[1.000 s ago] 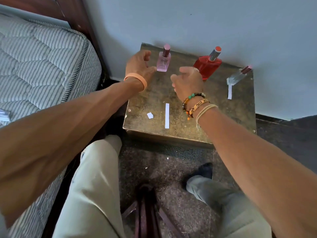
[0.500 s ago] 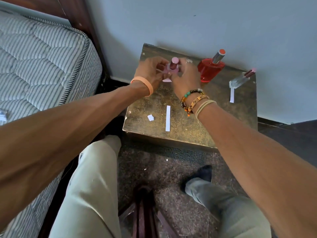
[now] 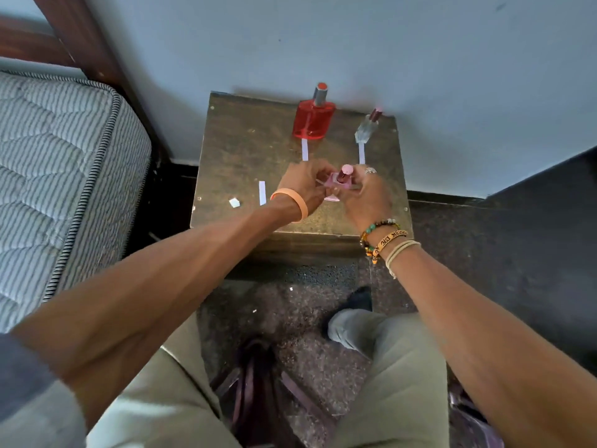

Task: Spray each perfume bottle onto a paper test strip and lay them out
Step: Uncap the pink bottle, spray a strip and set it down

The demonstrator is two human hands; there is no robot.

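Both hands have closed on the pink bottle [image 3: 340,183], which has left the far edge of the table [image 3: 245,140] and is now held over its middle, towards the front edge. The left hand [image 3: 302,184] grips the body and the right hand [image 3: 368,197] clasps the other side. The bottle is small, smooth glass, so it is probably light, slippery and breakable. It is best held by its flat sides, with the cap left free. Fingers hide the nozzle, and I cannot tell whether either hand also holds a strip. A spare strip [image 3: 262,193] lies near the front-left corner.
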